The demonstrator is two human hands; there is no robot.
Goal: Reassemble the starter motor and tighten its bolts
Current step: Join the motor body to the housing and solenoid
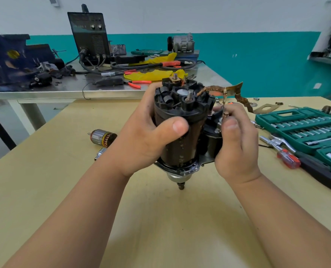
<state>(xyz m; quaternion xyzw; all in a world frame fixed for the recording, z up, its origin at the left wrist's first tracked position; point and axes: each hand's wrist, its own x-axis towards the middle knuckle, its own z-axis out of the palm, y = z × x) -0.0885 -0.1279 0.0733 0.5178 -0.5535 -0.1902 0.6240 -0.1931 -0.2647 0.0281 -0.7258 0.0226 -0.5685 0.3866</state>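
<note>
**While the left hand clasps the starter motor, the right hand pinches a small threaded piece**

Where the head view centres, the starter motor stands upright on the wooden table, shaft end down and its black end cap facing up. Two threaded studs rise from the cap. The left hand wraps the dark cylindrical housing from the 9 o'clock side, thumb pressed across the front and fingers curled round the back. At the motor's 3 o'clock side the right hand is curled against the smaller solenoid body, with thumb and fingertips closed on the small threaded piece near its top. Whether that piece is fixed to the solenoid cannot be told. A braided copper lead arches from the cap toward 2 o'clock, ending in a flat brass tab.

On the table, an armature lies at the motor's 9 o'clock, with a chrome socket extension just beside it. At 3 o'clock sits an open green socket set case. A ratchet and a red-handled screwdriver lie in front of it. A thin gasket plate rests at 2 o'clock.

Beyond, at 11 o'clock, a steel bench carries a black welder, yellow plastic sheeting, orange-handled pliers and, toward 12 o'clock, an alternator.
</note>
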